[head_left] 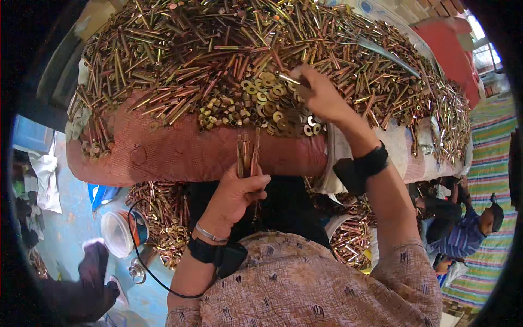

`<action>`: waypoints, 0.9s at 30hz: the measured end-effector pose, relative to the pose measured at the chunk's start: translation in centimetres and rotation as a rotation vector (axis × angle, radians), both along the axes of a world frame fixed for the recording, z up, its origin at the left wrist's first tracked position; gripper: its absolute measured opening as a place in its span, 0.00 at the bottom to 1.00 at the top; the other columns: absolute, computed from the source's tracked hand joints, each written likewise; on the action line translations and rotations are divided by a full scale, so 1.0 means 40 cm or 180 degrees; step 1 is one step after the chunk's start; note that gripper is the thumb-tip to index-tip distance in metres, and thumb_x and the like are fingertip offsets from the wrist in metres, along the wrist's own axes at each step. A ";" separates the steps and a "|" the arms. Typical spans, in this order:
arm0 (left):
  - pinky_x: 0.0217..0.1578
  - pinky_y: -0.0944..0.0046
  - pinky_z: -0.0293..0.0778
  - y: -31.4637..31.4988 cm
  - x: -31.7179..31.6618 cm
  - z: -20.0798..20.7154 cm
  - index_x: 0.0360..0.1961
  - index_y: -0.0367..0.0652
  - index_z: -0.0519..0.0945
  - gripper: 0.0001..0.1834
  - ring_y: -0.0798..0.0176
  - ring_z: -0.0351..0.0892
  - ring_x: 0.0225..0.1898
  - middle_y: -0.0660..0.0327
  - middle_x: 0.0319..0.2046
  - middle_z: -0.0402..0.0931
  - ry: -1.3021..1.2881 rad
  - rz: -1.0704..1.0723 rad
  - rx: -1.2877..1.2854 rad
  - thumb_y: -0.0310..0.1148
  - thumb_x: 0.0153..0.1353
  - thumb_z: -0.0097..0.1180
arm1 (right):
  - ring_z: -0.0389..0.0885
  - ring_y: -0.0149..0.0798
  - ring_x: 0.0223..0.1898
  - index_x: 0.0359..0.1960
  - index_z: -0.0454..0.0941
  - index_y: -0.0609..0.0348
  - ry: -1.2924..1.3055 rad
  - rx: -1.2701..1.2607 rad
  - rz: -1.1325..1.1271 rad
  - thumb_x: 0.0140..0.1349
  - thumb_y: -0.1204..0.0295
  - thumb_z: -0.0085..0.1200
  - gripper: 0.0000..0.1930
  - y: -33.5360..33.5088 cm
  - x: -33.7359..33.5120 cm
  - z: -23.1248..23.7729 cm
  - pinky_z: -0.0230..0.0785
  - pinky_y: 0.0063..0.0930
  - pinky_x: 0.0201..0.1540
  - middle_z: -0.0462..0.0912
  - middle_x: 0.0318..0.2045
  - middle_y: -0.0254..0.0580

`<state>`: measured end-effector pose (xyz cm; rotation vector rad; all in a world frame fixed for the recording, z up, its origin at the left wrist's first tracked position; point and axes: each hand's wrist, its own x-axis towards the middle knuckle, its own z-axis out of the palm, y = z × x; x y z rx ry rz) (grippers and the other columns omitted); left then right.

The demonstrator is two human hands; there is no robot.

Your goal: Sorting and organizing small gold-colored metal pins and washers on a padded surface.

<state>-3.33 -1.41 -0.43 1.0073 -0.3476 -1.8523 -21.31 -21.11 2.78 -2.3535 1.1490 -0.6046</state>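
Note:
Near the front edge of the reddish cloth-covered work surface [207, 155], my left hand [231, 199] is closed around several brassy anchor bolts [248, 152], which stand roughly upright. Farther off and to the right, my right hand [324, 98] pinches one shiny anchor bolt [289, 79] over the pile. Just left of that hand lies a heap of flat round washers [271, 98]. Beside it sits a smaller heap of nuts [223, 111]. Long loose bolts [180, 49] cover most of the surface behind both heaps.
A grey curved strip [389, 54] lies across the bolts at right. More bolts [163, 229] are piled below the surface, beside a white bucket [119, 234]. A black cable [139, 256] hangs by my left arm. Another person [463, 234] sits at far right, a leg shows lower left.

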 end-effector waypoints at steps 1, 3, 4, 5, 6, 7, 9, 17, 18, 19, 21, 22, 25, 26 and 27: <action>0.26 0.69 0.72 -0.001 0.004 -0.004 0.32 0.45 0.72 0.09 0.70 0.72 0.26 0.66 0.23 0.71 -0.0018 -0.0136 -0.0055 0.28 0.51 0.58 | 0.72 0.55 0.41 0.43 0.69 0.62 -0.0163 -0.0283 0.0064 0.50 0.81 0.46 0.16 -0.010 0.024 -0.017 0.64 0.36 0.45 0.74 0.37 0.52; 0.27 0.69 0.73 -0.003 0.006 -0.005 0.32 0.46 0.72 0.09 0.72 0.72 0.27 0.68 0.24 0.70 0.0071 -0.0073 0.0008 0.28 0.50 0.59 | 0.71 0.55 0.42 0.43 0.69 0.62 -0.0012 -0.0415 0.0212 0.50 0.81 0.46 0.16 -0.037 0.063 -0.033 0.64 0.36 0.45 0.74 0.37 0.53; 0.27 0.69 0.73 -0.004 0.006 -0.005 0.33 0.47 0.71 0.10 0.73 0.71 0.27 0.69 0.25 0.69 0.0161 -0.0018 0.0072 0.28 0.50 0.59 | 0.71 0.55 0.43 0.43 0.70 0.62 0.0140 -0.0545 0.0352 0.50 0.81 0.46 0.16 -0.054 0.079 -0.039 0.63 0.36 0.46 0.74 0.38 0.54; 0.27 0.69 0.73 -0.004 0.006 -0.006 0.33 0.47 0.71 0.10 0.73 0.71 0.27 0.69 0.25 0.69 0.0156 0.0000 0.0070 0.28 0.50 0.59 | 0.70 0.55 0.44 0.42 0.71 0.62 0.0285 -0.0472 0.0420 0.50 0.81 0.46 0.15 -0.069 0.100 -0.048 0.63 0.37 0.47 0.73 0.40 0.54; 0.26 0.69 0.72 -0.004 0.005 -0.008 0.33 0.46 0.72 0.09 0.71 0.72 0.26 0.68 0.23 0.70 0.0146 0.0087 0.0106 0.28 0.51 0.58 | 0.70 0.55 0.44 0.42 0.71 0.62 0.0280 -0.0476 0.0434 0.50 0.81 0.46 0.15 -0.075 0.113 -0.057 0.63 0.37 0.47 0.73 0.40 0.54; 0.24 0.69 0.71 -0.005 0.004 -0.008 0.32 0.44 0.72 0.08 0.70 0.72 0.25 0.66 0.21 0.70 0.0139 0.0170 0.0142 0.29 0.52 0.58 | 0.70 0.55 0.44 0.43 0.71 0.62 0.0232 -0.0508 0.0257 0.50 0.81 0.46 0.16 -0.081 0.128 -0.068 0.63 0.37 0.47 0.73 0.40 0.54; 0.24 0.69 0.71 -0.007 0.005 -0.008 0.33 0.44 0.72 0.08 0.69 0.72 0.24 0.67 0.21 0.70 0.0105 0.0150 0.0134 0.29 0.52 0.58 | 0.70 0.56 0.43 0.44 0.71 0.60 0.0256 -0.0684 0.0161 0.50 0.81 0.45 0.17 -0.093 0.145 -0.081 0.64 0.38 0.47 0.73 0.40 0.54; 0.23 0.68 0.69 -0.014 0.008 -0.022 0.33 0.43 0.71 0.09 0.69 0.70 0.23 0.67 0.19 0.66 0.0328 0.0090 -0.0056 0.29 0.52 0.57 | 0.73 0.55 0.41 0.40 0.72 0.58 0.1136 -0.0885 0.0682 0.44 0.84 0.44 0.18 -0.122 0.183 -0.037 0.67 0.42 0.43 0.72 0.42 0.54; 0.23 0.68 0.69 -0.014 0.008 -0.016 0.33 0.43 0.70 0.09 0.69 0.69 0.22 0.67 0.19 0.66 0.0306 0.0146 -0.0012 0.29 0.52 0.57 | 0.74 0.54 0.41 0.40 0.72 0.59 0.1332 -0.0959 0.0767 0.45 0.84 0.45 0.18 -0.117 0.184 -0.023 0.68 0.41 0.43 0.72 0.42 0.53; 0.23 0.68 0.69 -0.014 0.008 -0.013 0.33 0.43 0.70 0.09 0.69 0.69 0.22 0.67 0.19 0.66 0.0284 0.0204 0.0032 0.29 0.52 0.57 | 0.74 0.54 0.41 0.40 0.72 0.60 0.1527 -0.1034 0.0855 0.45 0.84 0.45 0.17 -0.113 0.184 -0.016 0.68 0.41 0.42 0.72 0.41 0.53; 0.22 0.69 0.69 -0.014 0.006 -0.019 0.33 0.43 0.71 0.09 0.70 0.69 0.22 0.67 0.19 0.67 0.0327 0.0186 0.0000 0.29 0.52 0.57 | 0.72 0.55 0.41 0.39 0.71 0.60 0.1303 -0.0915 0.0978 0.45 0.84 0.46 0.16 -0.122 0.166 -0.021 0.66 0.41 0.42 0.71 0.40 0.52; 0.22 0.71 0.69 -0.014 0.005 -0.020 0.33 0.44 0.71 0.08 0.72 0.69 0.22 0.68 0.20 0.68 0.0370 0.0163 -0.0034 0.28 0.52 0.57 | 0.70 0.56 0.41 0.38 0.70 0.61 0.1081 -0.0796 0.1095 0.46 0.84 0.46 0.15 -0.127 0.159 -0.024 0.65 0.41 0.43 0.70 0.39 0.51; 0.22 0.71 0.69 -0.016 -0.002 -0.015 0.33 0.44 0.71 0.09 0.71 0.70 0.22 0.67 0.20 0.68 0.0362 0.0212 0.0075 0.28 0.52 0.57 | 0.70 0.55 0.42 0.39 0.69 0.61 0.0949 -0.0887 0.1158 0.49 0.82 0.48 0.14 -0.124 0.137 -0.035 0.64 0.41 0.43 0.70 0.38 0.50; 0.22 0.71 0.69 -0.014 0.000 -0.015 0.33 0.44 0.71 0.09 0.71 0.70 0.22 0.67 0.20 0.68 0.0357 0.0229 0.0079 0.28 0.52 0.57 | 0.70 0.55 0.43 0.39 0.69 0.62 0.0780 -0.0898 0.1188 0.50 0.81 0.48 0.13 -0.118 0.144 -0.036 0.64 0.42 0.43 0.71 0.39 0.50; 0.22 0.71 0.69 -0.012 0.003 -0.016 0.33 0.44 0.71 0.09 0.71 0.70 0.22 0.67 0.20 0.68 0.0357 0.0249 0.0062 0.28 0.52 0.57 | 0.70 0.55 0.43 0.39 0.69 0.62 0.0771 -0.0895 0.1206 0.50 0.81 0.48 0.13 -0.109 0.147 -0.036 0.64 0.42 0.43 0.71 0.39 0.50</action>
